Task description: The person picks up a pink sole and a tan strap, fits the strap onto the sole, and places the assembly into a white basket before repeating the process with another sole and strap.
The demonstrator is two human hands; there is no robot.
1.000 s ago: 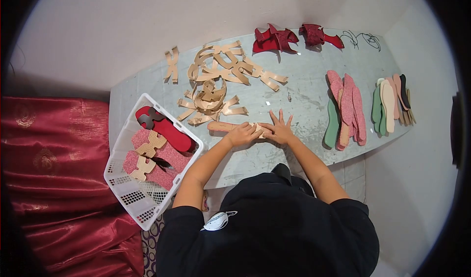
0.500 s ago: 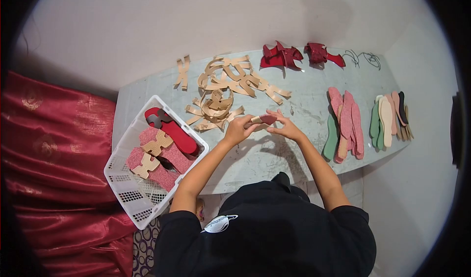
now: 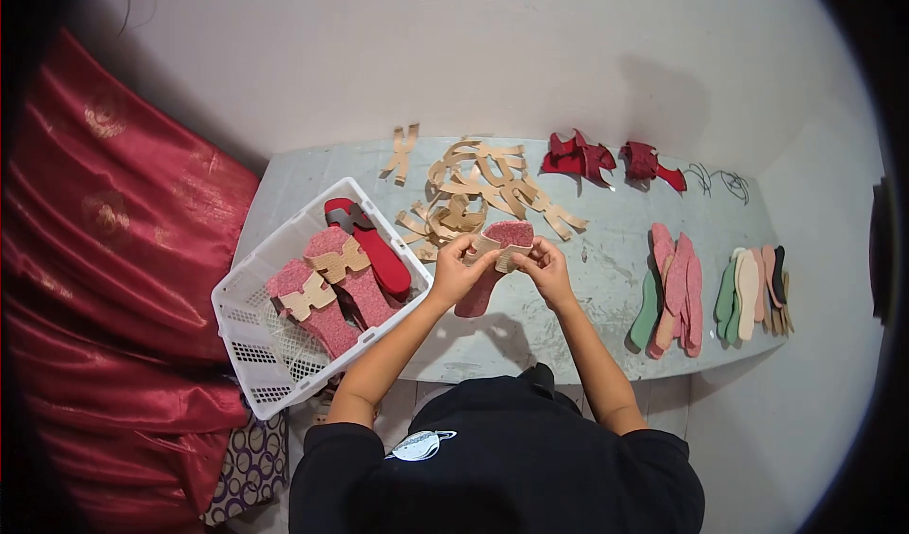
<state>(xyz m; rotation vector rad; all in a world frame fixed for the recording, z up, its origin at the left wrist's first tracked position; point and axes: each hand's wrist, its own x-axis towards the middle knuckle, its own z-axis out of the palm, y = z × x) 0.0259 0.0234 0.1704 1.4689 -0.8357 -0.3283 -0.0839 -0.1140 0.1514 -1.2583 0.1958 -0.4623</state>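
Note:
A slipper with a pink speckled sole and a tan woven strap is held up over the table between both my hands. My left hand pinches the strap's left side. On the other side, my right hand grips the strap's right end with thumb and fingers. The sole's wider end shows above the strap, and its narrower end points down toward me. Just behind my left hand lies a pile of tan cut straps.
At left, a white plastic basket holds pink slippers with tan straps and a red slipper. Red strap pieces and thin dark cords lie along the back. Pink soles and other coloured insoles lie at right.
The slipper has turned from nearly edge-on to showing its sole's top face. My right hand's spread fingers have closed on the strap. The camera view has shifted.

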